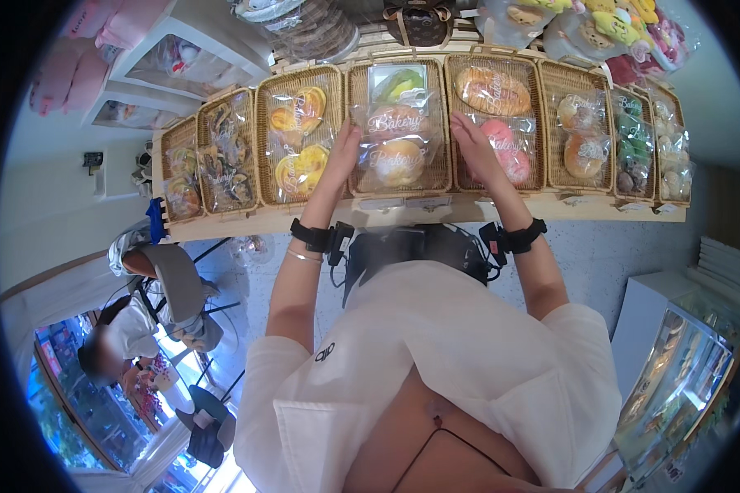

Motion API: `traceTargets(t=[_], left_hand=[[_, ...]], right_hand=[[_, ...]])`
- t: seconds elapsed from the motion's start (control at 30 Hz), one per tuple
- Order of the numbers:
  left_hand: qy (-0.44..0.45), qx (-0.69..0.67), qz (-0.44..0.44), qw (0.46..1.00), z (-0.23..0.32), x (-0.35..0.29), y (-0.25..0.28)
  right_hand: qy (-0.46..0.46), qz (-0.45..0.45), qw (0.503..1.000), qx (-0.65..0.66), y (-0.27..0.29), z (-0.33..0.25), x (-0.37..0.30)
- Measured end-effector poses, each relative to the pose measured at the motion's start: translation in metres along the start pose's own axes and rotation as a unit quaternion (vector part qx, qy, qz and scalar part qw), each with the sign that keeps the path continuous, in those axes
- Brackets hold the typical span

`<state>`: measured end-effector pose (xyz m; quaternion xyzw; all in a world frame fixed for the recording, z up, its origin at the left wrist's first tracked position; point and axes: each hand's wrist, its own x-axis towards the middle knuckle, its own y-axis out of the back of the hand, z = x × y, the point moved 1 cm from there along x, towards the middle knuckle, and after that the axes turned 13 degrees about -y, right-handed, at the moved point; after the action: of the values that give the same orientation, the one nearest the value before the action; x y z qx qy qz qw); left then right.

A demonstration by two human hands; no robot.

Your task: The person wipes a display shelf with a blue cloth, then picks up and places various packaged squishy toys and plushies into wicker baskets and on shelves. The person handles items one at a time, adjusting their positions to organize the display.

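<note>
A wicker basket (442, 177) stands at the middle of the wooden display. In it lie clear bags of bread: a green bread (399, 86) in a white tray at the far end, and a round golden bun (397, 162) at the near end. My left hand (345, 154) is at the basket's left side, its fingers stretched forward. At the right side is my right hand (475, 148), also with straight fingers, palm turned inward. Both hands are open and hold nothing that I can see. Whether they touch the basket's rim, I cannot tell.
More baskets flank it, with yellow breads (302, 168) on the left and a pink bread (506, 152) on the right. Plush toys (625, 29) and a brown bag (419, 23) sit behind. A person (131, 337) is at the lower left; a glass display case (674, 370) stands lower right.
</note>
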<state>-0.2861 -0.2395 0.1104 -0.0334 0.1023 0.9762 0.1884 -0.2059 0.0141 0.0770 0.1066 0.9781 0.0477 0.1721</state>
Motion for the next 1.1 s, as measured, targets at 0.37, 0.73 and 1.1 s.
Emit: traceTargets(t=[0.37,0.73,1.1], left_hand=[[0.016,-0.068,0.034,0.997,0.004,0.015,-0.012],[0.049,-0.114,0.060,0.990,0.023,0.006,-0.013],[0.121,-0.171,0.080,0.975,-0.025,-0.007,-0.012]], right_hand=[[-0.102,-0.058,0.991,0.058,-0.032,-0.037,-0.013],[-0.122,-0.084,0.989,0.023,-0.022,-0.009,0.001],[-0.090,-0.151,0.975,-0.133,-0.021,0.012,-0.016]])
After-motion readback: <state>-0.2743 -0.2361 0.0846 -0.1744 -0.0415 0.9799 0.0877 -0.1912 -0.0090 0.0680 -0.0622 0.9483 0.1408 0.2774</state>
